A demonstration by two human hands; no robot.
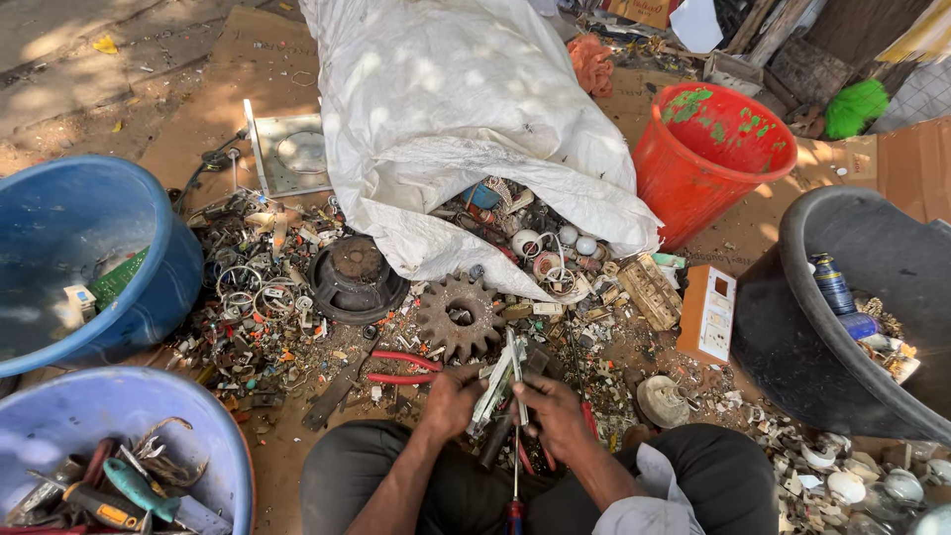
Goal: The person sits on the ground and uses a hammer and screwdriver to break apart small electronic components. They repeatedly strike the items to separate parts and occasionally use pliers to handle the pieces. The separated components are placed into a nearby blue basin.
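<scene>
At far left sit two blue tubs: the upper tub with a green circuit board inside, the lower tub with screwdrivers and scrap. Between them and the person spreads a scrap heap of wire rings and small metal bits on the ground, then a round black speaker part and a rusty gear. Red-handled pliers lie just left of the hands.

The left hand is closed around the lower end of a long pale metal piece, fingers wrapped tight. The right hand pinches the same piece from the other side, beside a thin tool whose kind I cannot tell. The piece stands tilted over the lap, just below the gear.

Behind is a white sack spilling bulbs and parts; to the right a red bucket, a white-and-orange switch box and a black tub.

Risk, as I judge it: the piece's sharp edges could cut bare fingers if the grip slips, and loose bits may scatter into the heap.
</scene>
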